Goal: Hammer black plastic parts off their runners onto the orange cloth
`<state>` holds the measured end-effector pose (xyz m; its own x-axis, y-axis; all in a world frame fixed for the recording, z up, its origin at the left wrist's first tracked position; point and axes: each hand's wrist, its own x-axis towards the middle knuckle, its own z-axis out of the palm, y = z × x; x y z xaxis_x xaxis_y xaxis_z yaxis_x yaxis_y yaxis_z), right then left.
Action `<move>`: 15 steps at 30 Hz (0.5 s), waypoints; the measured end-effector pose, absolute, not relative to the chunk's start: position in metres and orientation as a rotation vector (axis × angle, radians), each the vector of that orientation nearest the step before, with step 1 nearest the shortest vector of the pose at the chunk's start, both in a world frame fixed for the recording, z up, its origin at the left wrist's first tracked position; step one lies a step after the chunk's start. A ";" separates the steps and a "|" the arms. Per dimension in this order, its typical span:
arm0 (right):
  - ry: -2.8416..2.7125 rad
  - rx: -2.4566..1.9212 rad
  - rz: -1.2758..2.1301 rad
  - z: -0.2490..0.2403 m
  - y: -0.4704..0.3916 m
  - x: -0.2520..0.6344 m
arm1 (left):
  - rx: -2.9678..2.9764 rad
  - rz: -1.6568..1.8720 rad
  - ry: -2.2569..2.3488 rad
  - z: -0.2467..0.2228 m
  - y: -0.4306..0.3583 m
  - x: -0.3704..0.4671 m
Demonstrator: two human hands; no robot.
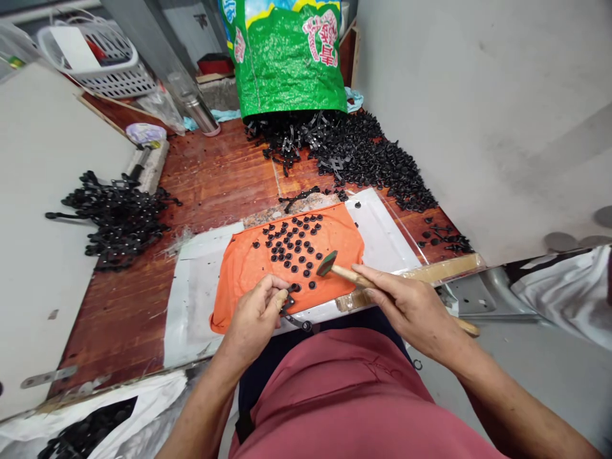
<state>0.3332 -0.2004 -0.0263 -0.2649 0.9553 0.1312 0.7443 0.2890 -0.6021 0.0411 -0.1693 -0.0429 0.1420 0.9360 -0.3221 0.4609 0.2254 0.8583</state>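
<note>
My right hand (406, 299) is wrapped round the wooden handle of a small hammer (349, 274). The hammer's dark green head hovers at or just over the right part of an orange cloth (258, 280); I cannot tell if it touches. Between the thumb and fingers of my left hand (261, 303) is a black jointed plastic part (289, 303), partly hidden by the fingers. One end of it hangs past the cloth's near edge. Several small round black pegs (296, 242) stand in loose rows on the cloth, the nearest beside my left fingertips.
A green woven sack (291, 70) spills black parts at the back, beside a large heap of black pegs (382, 159). Another pile of jointed black parts (119, 217) lies left. A steel flask (203, 115) and a white basket (95, 60) stand at back left.
</note>
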 end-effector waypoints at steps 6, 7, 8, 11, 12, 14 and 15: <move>-2.167 -1.346 0.579 -0.013 -0.200 0.313 | 1.355 0.616 1.518 -0.043 -0.165 0.043; -2.167 -1.331 0.560 -0.013 -0.200 0.309 | 1.354 0.619 1.514 -0.042 -0.165 0.043; -2.181 -1.334 0.539 -0.014 -0.200 0.305 | 1.349 0.624 1.505 -0.042 -0.165 0.043; -2.310 -1.422 0.493 -0.018 -0.199 0.295 | 1.326 0.633 1.460 -0.042 -0.165 0.044; -2.346 -1.445 0.486 -0.019 -0.200 0.294 | 1.321 0.635 1.451 -0.043 -0.165 0.044; -2.326 -1.436 0.477 -0.021 -0.200 0.292 | 1.321 0.640 1.448 -0.043 -0.165 0.044; -2.283 -1.411 0.469 -0.021 -0.201 0.292 | 1.328 0.644 1.453 -0.043 -0.165 0.044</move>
<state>0.2924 -0.2009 -0.0212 -0.4011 0.9004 0.1688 0.7608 0.4300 -0.4861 0.0438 -0.1653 -0.0433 0.1289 0.9384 -0.3207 0.3926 0.2487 0.8855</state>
